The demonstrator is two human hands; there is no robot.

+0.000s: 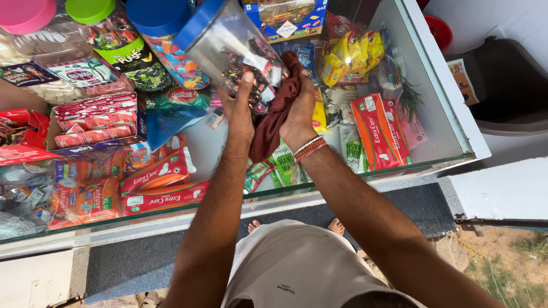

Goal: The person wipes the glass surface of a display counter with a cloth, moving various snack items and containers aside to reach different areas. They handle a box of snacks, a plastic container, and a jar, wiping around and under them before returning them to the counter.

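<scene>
From the head camera, a left hand [238, 111] grips a tilted clear jar [231, 48] of wrapped sweets above a glass counter [439, 102], steadying it so the right hand [298, 114], clutching a maroon cloth [274, 117], can press against its side; other lidded jars [85, 40] stand beside.

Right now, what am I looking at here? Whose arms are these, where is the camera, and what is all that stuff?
There is no machine: the camera sits on a person's head and looks down at their own arms and bare feet. The left hand holds a tilted clear jar with a blue lid, filled with small wrapped sweets. The right hand, with thread bands at the wrist, presses a dark red cloth against the jar. Below is a glass counter with packets showing through it, and more lidded jars stand at the upper left.
</scene>
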